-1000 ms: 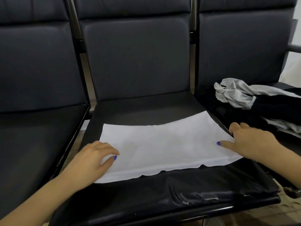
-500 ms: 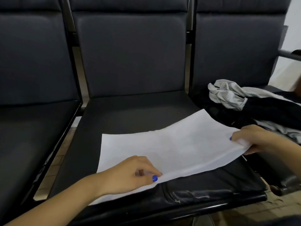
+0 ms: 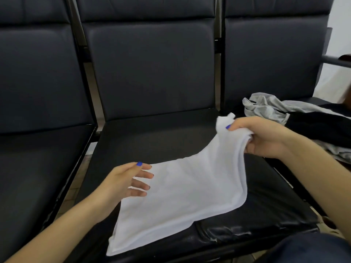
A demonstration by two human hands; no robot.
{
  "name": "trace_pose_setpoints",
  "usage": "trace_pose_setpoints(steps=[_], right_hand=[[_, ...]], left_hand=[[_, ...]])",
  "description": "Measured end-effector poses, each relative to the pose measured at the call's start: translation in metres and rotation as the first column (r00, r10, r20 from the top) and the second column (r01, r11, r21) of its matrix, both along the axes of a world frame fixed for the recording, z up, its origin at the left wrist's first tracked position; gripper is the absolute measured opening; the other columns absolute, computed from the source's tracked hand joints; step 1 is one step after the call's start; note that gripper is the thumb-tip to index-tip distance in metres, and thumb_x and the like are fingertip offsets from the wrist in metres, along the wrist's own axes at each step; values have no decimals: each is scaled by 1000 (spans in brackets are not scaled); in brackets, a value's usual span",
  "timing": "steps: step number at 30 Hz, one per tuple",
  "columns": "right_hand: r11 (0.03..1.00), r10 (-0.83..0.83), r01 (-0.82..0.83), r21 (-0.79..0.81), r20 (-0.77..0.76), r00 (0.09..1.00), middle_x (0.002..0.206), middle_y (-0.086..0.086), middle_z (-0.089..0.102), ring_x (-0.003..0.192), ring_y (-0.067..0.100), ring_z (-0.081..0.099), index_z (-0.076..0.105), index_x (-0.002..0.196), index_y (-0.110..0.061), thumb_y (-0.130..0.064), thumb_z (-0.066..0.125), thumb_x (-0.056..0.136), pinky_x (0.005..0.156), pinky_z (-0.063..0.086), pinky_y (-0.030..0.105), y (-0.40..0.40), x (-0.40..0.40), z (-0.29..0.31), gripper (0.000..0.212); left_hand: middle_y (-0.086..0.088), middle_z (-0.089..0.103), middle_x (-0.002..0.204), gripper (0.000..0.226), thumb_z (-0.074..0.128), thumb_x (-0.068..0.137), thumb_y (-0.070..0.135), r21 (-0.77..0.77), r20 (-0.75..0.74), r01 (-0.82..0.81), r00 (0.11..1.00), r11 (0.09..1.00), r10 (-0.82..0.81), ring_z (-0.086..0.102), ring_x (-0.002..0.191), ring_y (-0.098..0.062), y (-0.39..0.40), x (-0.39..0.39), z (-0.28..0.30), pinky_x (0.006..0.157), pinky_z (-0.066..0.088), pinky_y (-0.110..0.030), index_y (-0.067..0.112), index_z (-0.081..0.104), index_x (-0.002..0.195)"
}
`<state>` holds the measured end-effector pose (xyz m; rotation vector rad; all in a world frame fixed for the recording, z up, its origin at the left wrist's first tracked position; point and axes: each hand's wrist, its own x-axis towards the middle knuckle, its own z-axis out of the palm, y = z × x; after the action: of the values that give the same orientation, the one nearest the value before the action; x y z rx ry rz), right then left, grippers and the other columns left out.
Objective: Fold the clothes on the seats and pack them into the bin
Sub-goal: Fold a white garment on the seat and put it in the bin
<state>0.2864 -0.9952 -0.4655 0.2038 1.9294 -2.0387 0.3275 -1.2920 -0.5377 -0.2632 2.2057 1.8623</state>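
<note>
Shirt is the thing being folded; it is white, already folded to a band of several layers, and it lies on the front half of the middle seat. Its right end is lifted off the seat by the right hand, whose fingers and thumb are pinched round the stacked edges. The left hand is held at the left edge of the shirt with its fingers spread and nearly straight; whether they press the cloth or only hover just over it cannot be told.

The step in hand is judged to be the fold of the right end over to the left. To do it well, the left part should be kept flat on the seat by the left hand while the lifted end is carried across. All layers should be kept together in the pinch, because a loose layer would slide and spoil the edges. The end should be laid down so that its edge meets the left edge of the shirt, and then the fold should be smoothed from the middle outward.

Right of the shirt, on the next seat, a grey garment and a black garment are waiting unfolded. The bin is not seen.
</note>
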Motion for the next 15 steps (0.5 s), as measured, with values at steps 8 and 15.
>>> trace_pose_setpoints(steps=[8, 15], right_hand=[[859, 475, -465, 214, 4, 880, 63, 6, 55, 60, 16, 55, 58, 63, -8, -4, 61, 82, 52, 48, 22, -114, 29, -3, 19], [663, 643, -663, 349, 189, 742, 91, 9, 52, 71, 19, 59, 53, 91, -4, -12, 57, 91, 59, 52, 22, -175, 59, -71, 8]], left_hand=[[-19, 71, 100, 41, 40, 100, 30, 401, 328, -234, 939, 886, 100, 69, 86, -34, -12, 2, -6, 69, 60, -45, -3, 62, 109], [-18, 71, 104, 53, 32, 101, 43, 338, 356, -182, 933, 923, 54, 72, 82, -28, -14, -1, -19, 59, 58, -33, 3, 64, 115]])
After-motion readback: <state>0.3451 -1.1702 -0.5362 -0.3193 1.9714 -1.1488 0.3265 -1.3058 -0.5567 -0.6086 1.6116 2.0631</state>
